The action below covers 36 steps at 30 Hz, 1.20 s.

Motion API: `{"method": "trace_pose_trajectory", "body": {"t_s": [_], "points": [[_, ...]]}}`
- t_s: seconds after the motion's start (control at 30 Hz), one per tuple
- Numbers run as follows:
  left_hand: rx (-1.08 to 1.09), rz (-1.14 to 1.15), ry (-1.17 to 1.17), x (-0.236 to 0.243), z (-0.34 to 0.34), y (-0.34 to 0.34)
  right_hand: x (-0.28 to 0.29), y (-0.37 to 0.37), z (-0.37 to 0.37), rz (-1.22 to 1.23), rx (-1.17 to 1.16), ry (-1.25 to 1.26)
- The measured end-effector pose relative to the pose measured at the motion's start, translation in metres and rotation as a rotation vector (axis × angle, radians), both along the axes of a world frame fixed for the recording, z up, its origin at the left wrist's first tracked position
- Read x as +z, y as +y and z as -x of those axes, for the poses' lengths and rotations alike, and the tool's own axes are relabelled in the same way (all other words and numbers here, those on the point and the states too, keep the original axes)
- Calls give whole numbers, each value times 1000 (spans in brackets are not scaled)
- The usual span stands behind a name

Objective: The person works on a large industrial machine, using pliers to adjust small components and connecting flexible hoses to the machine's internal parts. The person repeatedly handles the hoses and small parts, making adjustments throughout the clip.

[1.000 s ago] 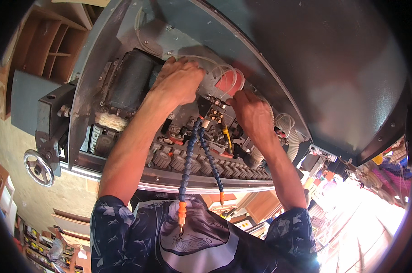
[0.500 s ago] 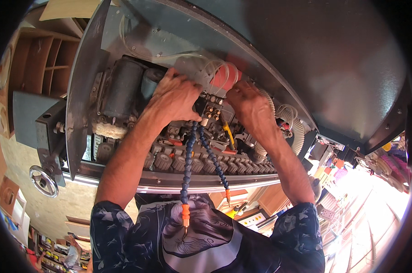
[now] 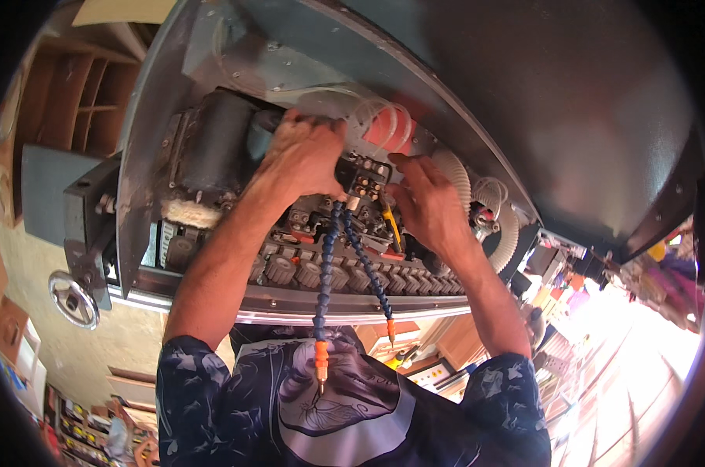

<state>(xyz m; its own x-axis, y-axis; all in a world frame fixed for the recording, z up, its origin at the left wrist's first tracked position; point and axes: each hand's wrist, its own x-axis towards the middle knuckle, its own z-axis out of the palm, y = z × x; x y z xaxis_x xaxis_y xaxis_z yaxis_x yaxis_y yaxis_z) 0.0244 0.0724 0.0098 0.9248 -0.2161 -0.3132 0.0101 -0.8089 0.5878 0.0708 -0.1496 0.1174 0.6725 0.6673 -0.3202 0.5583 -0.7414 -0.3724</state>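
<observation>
Inside an open machine housing, a small dark block with brass fittings [image 3: 366,185] sits near the middle. My left hand [image 3: 302,159] is closed around its left side, thumb low and fingers over the top. My right hand [image 3: 428,201] is just right of the block, index finger and thumb apart, with nothing I can make out between them. Two blue segmented coolant hoses [image 3: 327,268] with orange nozzles [image 3: 321,359] hang from below the block toward me. A yellow-and-black tool [image 3: 391,226] lies between the block and my right hand. Thin clear tubes [image 3: 383,109] loop above.
A dark cylindrical motor [image 3: 212,148] fills the housing's left part. A row of ribbed rollers [image 3: 352,278] runs along the front edge. White corrugated hose [image 3: 508,241] bends at the right. The raised dark cover [image 3: 570,101] stands behind; a handwheel [image 3: 73,299] is at left.
My right hand has drawn slightly back from the block, its thumb and index finger spreading apart. My left hand stays at the block. The hoses sway a little.
</observation>
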Motion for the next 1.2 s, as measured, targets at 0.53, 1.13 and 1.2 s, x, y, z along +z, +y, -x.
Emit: {"method": "trace_pose_trajectory", "body": {"t_s": [0.53,1.13,1.2], "points": [[64,-18,-30,4,0,1,-34,27,-16,73,-119,-261],[-5,-12,-46,3,0,2,-17,4,-22,200,111,-174],[-15,-13,-47,7,2,1,-22,5,-13,195,3,-153]]}}
